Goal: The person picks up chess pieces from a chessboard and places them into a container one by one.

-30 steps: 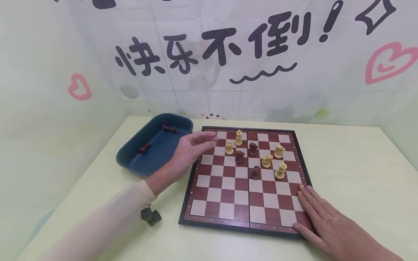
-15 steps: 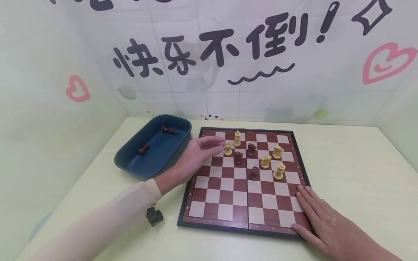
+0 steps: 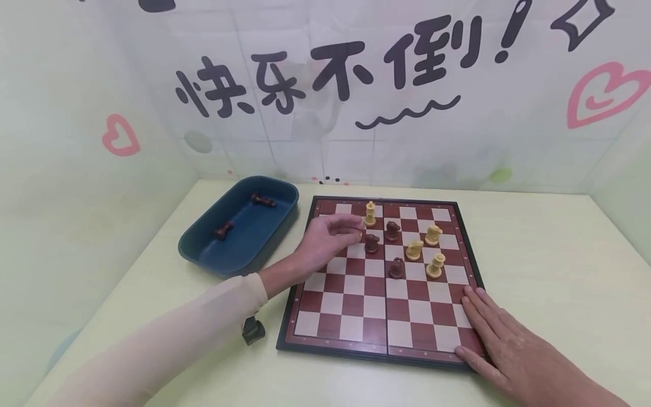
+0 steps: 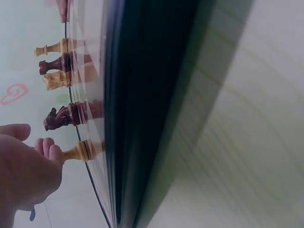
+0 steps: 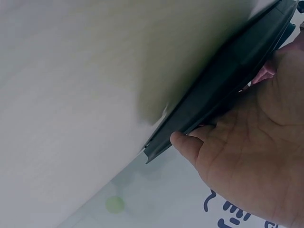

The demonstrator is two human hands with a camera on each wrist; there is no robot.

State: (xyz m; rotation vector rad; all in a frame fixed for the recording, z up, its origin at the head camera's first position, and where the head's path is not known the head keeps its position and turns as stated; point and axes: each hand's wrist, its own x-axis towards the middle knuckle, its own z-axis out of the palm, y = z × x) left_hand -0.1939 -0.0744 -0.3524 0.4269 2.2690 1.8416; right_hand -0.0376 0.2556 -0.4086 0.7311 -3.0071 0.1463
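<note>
The chessboard [image 3: 351,322] lies on the table with cream and dark chess pieces standing on it. My left hand [image 3: 320,243] reaches over its far left part, thumb and fingertips closing round a small cream chess piece [image 4: 78,152]; in the head view the hand hides nearly all of it. Just beyond the fingertips stand a cream king [image 3: 370,214] and a dark knight [image 3: 372,243]. Flat along the board's near right edge rests my right hand [image 3: 513,339], fingers straight. In the right wrist view its thumb lies against the dark board edge [image 5: 199,104].
A blue tray [image 3: 203,257] stands left of the board, holding two dark chess pieces [image 3: 263,200] lying on their sides. Toward the right half are a second dark knight [image 3: 392,230], cream knights [image 3: 414,249] and several other upright pieces. A printed cloth [image 3: 325,152] hangs behind the table.
My left hand has moved right across the board, and its fingertips now cover the small cream chess piece that stood in sight before. My right hand has stayed on the board's edge.
</note>
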